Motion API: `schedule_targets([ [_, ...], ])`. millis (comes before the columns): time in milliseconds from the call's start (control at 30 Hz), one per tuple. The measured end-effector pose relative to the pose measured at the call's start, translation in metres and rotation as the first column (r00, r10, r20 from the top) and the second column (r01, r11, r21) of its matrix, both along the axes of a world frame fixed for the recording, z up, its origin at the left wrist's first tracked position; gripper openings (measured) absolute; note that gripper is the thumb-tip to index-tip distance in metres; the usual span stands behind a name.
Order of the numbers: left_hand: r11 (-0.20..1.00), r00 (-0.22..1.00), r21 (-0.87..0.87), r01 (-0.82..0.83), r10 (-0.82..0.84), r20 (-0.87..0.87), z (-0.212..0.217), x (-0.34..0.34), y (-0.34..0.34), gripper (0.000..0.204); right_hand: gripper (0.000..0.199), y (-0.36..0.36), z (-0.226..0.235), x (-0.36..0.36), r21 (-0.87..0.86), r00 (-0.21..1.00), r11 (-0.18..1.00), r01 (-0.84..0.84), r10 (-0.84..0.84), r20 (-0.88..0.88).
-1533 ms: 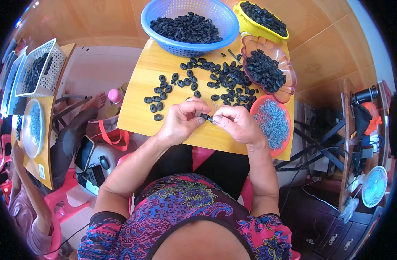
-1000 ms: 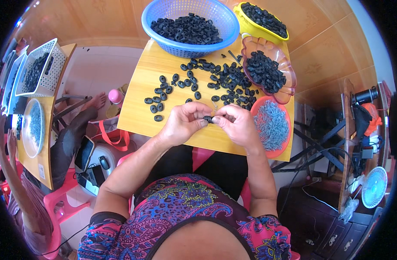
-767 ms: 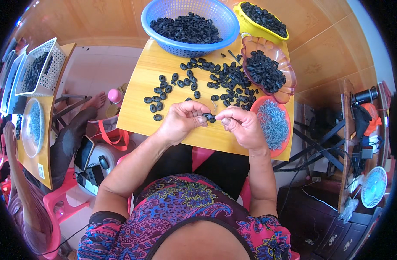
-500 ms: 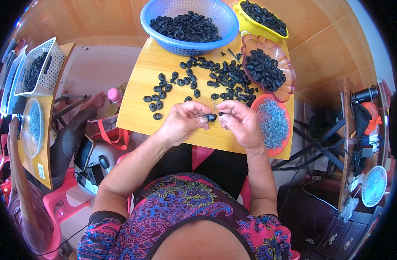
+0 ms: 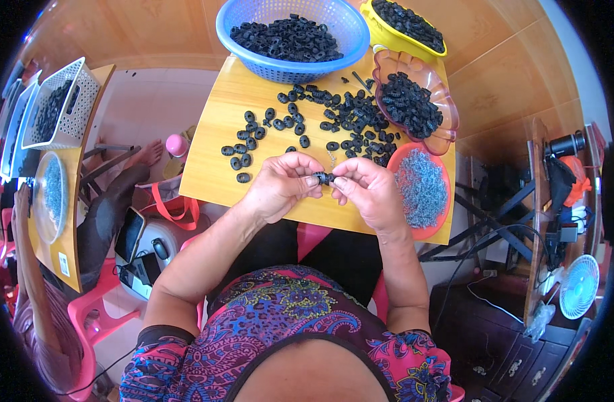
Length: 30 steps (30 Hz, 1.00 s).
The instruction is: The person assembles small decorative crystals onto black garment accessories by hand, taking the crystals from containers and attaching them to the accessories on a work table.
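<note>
Just above the near part of the table, my left hand (image 5: 287,185) pinches a black plastic cord lock body (image 5: 322,178) between thumb and fingertips. My right hand (image 5: 368,192) grips a small black part against its right end, and the fingertips hide most of that part. The two pieces touch, with both hands close together. Beyond the fingers lie some thin pale springs (image 5: 332,158). More black oval cord lock pieces (image 5: 243,149) are scattered to the left, and a denser heap of black parts (image 5: 360,117) spreads farther back.
A blue basket (image 5: 230,43), a yellow basin (image 5: 372,20) and a reddish clear dish (image 5: 447,110) hold black parts. Springs fill an orange-red bowl (image 5: 443,213) at right. Another person's arm (image 5: 32,268) shows by a second table (image 5: 72,271) at left. A small fan (image 5: 579,287) stands right.
My right hand has moved slightly left, bringing its small black part from just apart into contact with the cord lock body. My left hand stays nearly in place.
</note>
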<state>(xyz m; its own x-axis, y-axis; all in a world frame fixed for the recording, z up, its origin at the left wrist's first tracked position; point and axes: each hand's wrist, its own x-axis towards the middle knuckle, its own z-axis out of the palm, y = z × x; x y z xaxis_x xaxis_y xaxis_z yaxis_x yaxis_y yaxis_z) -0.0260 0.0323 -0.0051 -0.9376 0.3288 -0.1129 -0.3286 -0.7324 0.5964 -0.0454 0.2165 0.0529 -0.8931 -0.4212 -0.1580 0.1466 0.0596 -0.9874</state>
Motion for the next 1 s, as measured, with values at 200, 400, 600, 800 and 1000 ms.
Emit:
schedule_targets([
  [200,0.998,0.999,-0.055,-0.023,0.021,-0.026,0.004,0.001,0.003,0.013,0.007,-0.001,-0.006,0.001,0.087,0.997,0.996,-0.007,0.014,-0.08],
  [400,0.931,0.994,-0.361,-0.048,0.009,-0.111,0.007,0.003,0.004,0.012,0.007,-0.003,-0.003,0.003,0.109,0.997,0.993,-0.038,0.045,-0.056],
  [600,0.861,0.985,-0.495,-0.115,0.036,-0.167,0.005,0.007,0.008,0.012,0.004,-0.005,-0.005,0.003,0.127,0.997,0.99,-0.062,0.066,-0.028],
  [800,0.782,0.981,-0.607,-0.141,0.026,-0.194,0.003,0.009,0.011,0.013,0.007,-0.003,-0.019,0.0,0.216,0.987,0.973,-0.079,0.106,-0.118],
  [1000,0.814,0.976,-0.56,-0.154,0.036,-0.215,0.008,0.005,0.004,0.013,0.009,0.0,-0.012,-0.005,-0.031,0.993,0.993,-0.117,0.117,0.003],
])
